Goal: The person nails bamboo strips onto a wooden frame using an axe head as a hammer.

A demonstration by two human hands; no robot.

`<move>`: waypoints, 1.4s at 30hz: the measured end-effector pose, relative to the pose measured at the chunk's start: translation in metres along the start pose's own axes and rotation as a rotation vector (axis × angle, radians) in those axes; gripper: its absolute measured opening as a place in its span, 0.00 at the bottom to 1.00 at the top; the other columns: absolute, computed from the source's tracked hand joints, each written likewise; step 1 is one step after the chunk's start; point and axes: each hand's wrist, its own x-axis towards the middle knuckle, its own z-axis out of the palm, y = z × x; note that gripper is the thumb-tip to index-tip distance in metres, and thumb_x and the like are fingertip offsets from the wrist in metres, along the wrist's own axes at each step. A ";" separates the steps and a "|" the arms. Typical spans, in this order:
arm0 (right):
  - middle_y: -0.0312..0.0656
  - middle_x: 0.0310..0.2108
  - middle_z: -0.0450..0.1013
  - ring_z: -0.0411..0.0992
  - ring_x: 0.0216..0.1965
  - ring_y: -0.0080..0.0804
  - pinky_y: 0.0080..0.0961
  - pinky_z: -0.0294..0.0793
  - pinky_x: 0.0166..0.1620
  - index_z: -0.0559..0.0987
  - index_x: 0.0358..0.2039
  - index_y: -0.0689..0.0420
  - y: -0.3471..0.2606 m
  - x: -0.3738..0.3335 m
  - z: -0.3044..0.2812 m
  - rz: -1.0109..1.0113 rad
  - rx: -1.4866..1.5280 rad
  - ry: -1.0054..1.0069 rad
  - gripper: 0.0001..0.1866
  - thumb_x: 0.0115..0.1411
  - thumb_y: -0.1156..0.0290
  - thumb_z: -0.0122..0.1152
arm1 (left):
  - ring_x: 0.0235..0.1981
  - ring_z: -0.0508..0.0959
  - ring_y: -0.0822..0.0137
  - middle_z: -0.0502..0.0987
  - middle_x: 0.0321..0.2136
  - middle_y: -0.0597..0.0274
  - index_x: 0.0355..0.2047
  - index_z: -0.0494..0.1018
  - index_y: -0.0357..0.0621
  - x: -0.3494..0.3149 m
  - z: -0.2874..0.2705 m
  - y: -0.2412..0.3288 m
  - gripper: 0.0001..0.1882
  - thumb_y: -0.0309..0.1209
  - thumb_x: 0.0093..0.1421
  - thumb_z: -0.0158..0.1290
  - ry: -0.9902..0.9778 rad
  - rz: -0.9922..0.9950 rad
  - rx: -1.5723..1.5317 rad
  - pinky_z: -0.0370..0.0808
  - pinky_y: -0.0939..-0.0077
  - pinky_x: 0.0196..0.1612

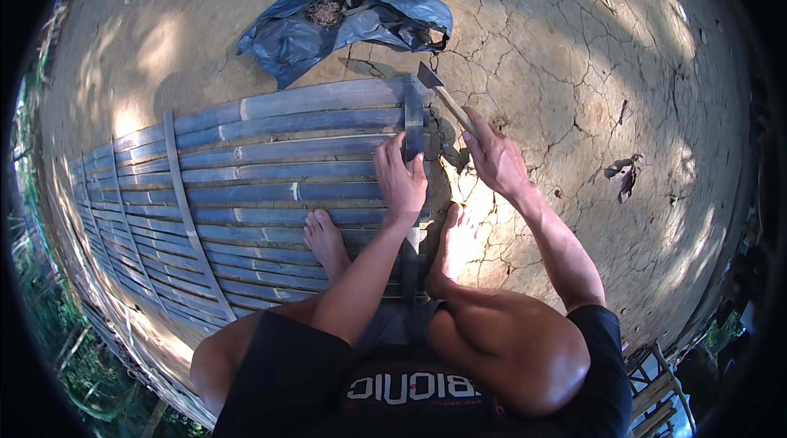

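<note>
Holding a tool [451, 104] clamped in the right hand [498, 161], just beside the far end of a cross-strip [413, 114]. Touching that cross-strip with the left hand [401, 186], with thumb and forefinger parted; cannot tell if pinching it. Squatting over the right end of a bamboo panel [246, 192], facing a bag [361, 27] on the far ground [566, 135].

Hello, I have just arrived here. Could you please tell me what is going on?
A person crouches over a slatted bamboo panel on cracked ground. The right hand grips a tool with a wooden handle and dark head, raised off the panel's end. The left hand is at the cross strip there; whether it pinches anything is unclear. The left foot is on the slats. Beyond the panel lies an open plastic bag.
</note>
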 end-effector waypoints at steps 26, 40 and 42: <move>0.59 0.38 0.78 0.78 0.35 0.62 0.51 0.79 0.37 0.64 0.63 0.48 0.007 0.037 -0.008 -0.245 -0.187 0.000 0.21 0.72 0.61 0.50 | 0.56 0.68 0.53 0.59 0.71 0.63 0.69 0.63 0.51 -0.029 0.008 -0.019 0.37 0.22 0.56 0.52 -0.215 0.160 0.220 0.60 0.55 0.57; 0.60 0.36 0.77 0.78 0.33 0.62 0.52 0.77 0.35 0.65 0.62 0.55 -0.001 0.045 -0.009 -0.090 -0.064 -0.059 0.20 0.71 0.68 0.52 | 0.56 0.68 0.55 0.56 0.72 0.65 0.71 0.60 0.51 -0.034 0.009 -0.028 0.39 0.25 0.57 0.54 -0.216 0.177 0.284 0.60 0.53 0.57; 0.61 0.36 0.77 0.78 0.33 0.63 0.52 0.77 0.36 0.65 0.62 0.55 -0.002 0.031 -0.006 -0.269 0.024 0.126 0.21 0.71 0.68 0.52 | 0.55 0.69 0.55 0.56 0.72 0.65 0.70 0.60 0.51 -0.031 0.006 -0.023 0.39 0.25 0.57 0.54 -0.253 0.134 0.269 0.60 0.53 0.57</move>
